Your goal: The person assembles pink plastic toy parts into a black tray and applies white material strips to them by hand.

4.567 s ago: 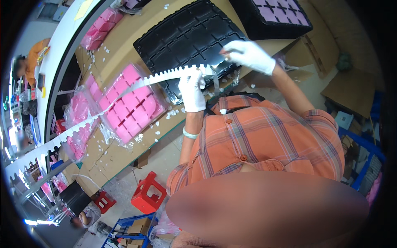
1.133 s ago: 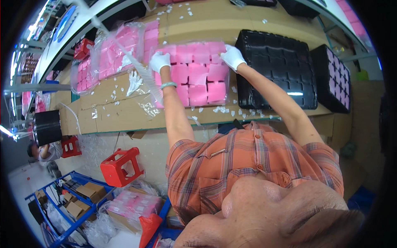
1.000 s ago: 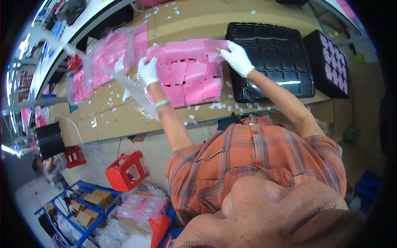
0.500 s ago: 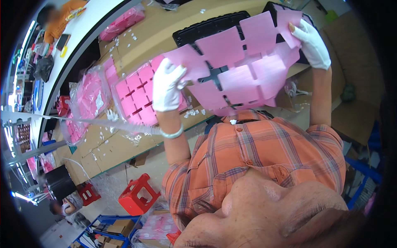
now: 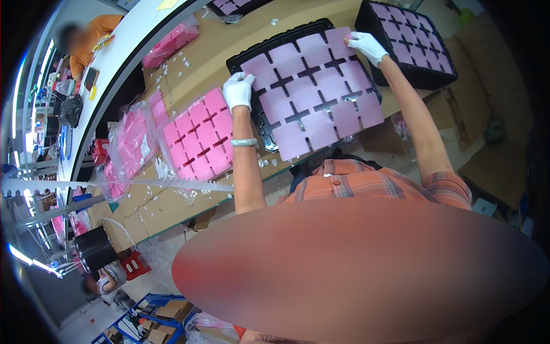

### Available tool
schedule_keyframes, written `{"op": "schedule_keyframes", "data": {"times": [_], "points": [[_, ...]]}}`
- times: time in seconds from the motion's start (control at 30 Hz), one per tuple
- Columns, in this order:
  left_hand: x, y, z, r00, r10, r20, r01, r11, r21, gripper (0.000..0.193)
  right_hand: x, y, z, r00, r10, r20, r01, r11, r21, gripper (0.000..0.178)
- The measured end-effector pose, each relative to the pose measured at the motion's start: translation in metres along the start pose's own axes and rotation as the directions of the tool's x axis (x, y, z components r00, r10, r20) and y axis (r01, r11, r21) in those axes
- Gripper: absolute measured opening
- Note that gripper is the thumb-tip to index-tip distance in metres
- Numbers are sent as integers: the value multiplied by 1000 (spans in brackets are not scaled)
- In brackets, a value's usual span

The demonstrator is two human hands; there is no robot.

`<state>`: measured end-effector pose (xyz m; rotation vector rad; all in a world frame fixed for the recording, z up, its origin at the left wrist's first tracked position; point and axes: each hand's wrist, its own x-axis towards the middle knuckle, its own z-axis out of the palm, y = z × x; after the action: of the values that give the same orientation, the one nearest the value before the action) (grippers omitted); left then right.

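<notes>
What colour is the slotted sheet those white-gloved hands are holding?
Pale lilac-pink; the slotted sheet shows best in the head view.

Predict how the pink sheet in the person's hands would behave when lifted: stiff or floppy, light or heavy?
The pink sheet is probably floppy, since it looks thin and cross-shaped slots break it up. It seems light: the left hand and right hand hold just its far corners. It might tear between slots.

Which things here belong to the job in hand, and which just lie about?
In hand: slotted pink sheet, held by left hand and right hand; black tray beneath; probably bright pink stack.
Lying about: white scraps, red stool.
</notes>
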<state>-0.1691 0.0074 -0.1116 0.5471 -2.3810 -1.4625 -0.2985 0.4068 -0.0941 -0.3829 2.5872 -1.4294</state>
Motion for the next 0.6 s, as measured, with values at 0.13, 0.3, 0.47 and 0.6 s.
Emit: {"op": "schedule_keyframes", "data": {"times": [0.13, 0.3, 0.47, 0.6], "points": [[28, -25, 2, 994, 12, -108, 10, 981, 196, 32, 53, 10, 31, 995, -86, -48, 76, 980, -186, 39], [34, -6, 15, 979, 42, -202, 61, 877, 476, 29, 83, 13, 48, 980, -18, -199, -51, 941, -335, 45], [27, -1, 21, 956, 146, -253, 10, 849, 528, 23, 80, 3, 56, 959, 9, -282, -123, 911, -393, 49], [28, 2, 19, 942, 167, -290, 1, 865, 502, 20, 73, -7, 57, 972, 59, -228, -146, 911, -385, 48]]}}
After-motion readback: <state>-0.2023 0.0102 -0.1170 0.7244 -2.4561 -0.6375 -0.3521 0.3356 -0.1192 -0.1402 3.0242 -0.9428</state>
